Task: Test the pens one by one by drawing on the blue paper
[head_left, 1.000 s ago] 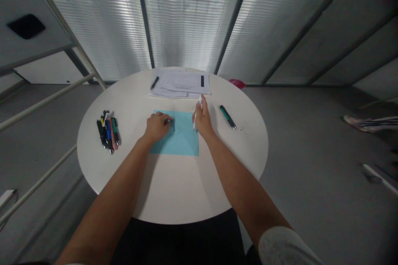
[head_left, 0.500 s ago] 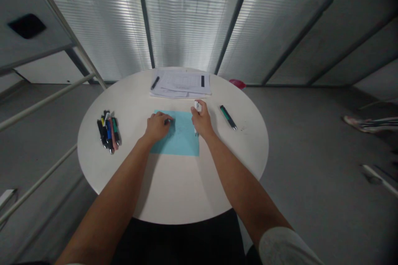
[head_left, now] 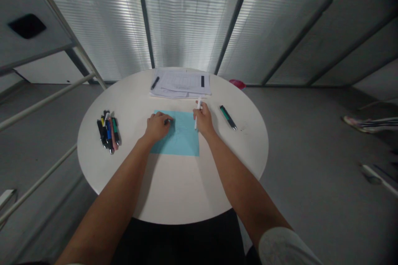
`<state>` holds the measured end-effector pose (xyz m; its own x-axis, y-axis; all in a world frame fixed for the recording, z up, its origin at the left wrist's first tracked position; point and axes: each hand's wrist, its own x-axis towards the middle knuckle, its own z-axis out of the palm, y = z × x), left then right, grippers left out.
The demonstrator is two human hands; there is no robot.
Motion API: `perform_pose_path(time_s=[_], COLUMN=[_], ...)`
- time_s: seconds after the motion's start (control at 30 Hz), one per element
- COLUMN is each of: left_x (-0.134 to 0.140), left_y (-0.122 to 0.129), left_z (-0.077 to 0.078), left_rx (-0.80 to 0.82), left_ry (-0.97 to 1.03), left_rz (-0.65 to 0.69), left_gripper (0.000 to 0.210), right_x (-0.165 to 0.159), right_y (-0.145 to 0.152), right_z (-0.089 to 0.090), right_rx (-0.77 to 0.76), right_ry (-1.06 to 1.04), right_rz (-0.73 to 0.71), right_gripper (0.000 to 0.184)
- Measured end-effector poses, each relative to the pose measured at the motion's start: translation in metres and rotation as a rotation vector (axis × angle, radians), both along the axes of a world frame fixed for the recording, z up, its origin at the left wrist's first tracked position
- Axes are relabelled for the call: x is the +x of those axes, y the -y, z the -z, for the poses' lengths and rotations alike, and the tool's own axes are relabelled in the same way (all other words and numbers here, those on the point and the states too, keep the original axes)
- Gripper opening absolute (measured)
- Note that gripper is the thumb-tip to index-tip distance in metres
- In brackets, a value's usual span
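My left hand (head_left: 158,126) lies on the left part of a light blue sheet of paper (head_left: 177,145), its fingers curled. A small dark object (head_left: 167,122) shows at the fingers; its kind I cannot make out. At the sheet's right edge my right hand (head_left: 204,119) is closed around a white pen (head_left: 197,116), one end pointing away from me and the other towards me. Faint marks show on the sheet between the hands. To the right of my right hand lies a green and black pen (head_left: 228,117).
All this is on a round white table (head_left: 174,190). Several pens (head_left: 108,132) lie bunched at its left. At the far side is a stack of printed papers (head_left: 183,83) with a black pen (head_left: 154,83) on top. Metal rails (head_left: 46,99) stand at the left, and a person's foot (head_left: 356,124) shows far right.
The white pen has turned and shifted a little within my right hand, whose fingers have changed their grip. My left hand and the blue sheet have stayed in place.
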<state>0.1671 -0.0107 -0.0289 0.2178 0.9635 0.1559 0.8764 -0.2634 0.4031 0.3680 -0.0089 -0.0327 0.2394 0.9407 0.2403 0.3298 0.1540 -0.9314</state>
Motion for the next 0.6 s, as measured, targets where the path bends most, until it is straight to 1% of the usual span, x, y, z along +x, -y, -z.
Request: perform_pose_path(time_s=[0.07,0.13,0.2,0.27,0.33,0.4,0.47,0.6], left_x=[0.000,0.000,-0.001,-0.002,-0.002,-0.002,-0.002,-0.002], left_y=[0.000,0.000,-0.001,-0.001,-0.002,-0.001,-0.001,-0.001], left_z=[0.000,0.001,0.002,0.003,0.003,0.002,0.001,0.000], left_rx=[-0.004,0.002,0.015,0.029,0.034,0.030,0.022,0.003], left_ry=[0.000,-0.001,-0.005,-0.008,-0.008,-0.007,-0.008,-0.005], left_rz=[-0.003,-0.002,0.007,0.013,0.013,0.009,0.006,0.007], left_gripper=[0.032,0.032,0.033,0.033,0.033,0.033,0.033,0.033], right_x=[0.003,0.008,0.014,0.021,0.027,0.032,0.036,0.042], right_y=[0.001,0.002,0.003,0.004,0.006,0.009,0.011,0.013], right_z=[-0.005,-0.010,-0.014,-0.017,-0.020,-0.022,-0.023,-0.022], right_rx=[0.006,-0.015,-0.086,-0.171,-0.263,-0.316,-0.335,-0.350], right_ry=[0.070,0.194,0.381,0.572,0.694,0.754,0.799,0.844], right_rz=[0.030,0.079,0.156,0.268,0.339,0.386,0.418,0.461], right_gripper=[0.040,0.041,0.042,0.047,0.050,0.051,0.049,0.039])
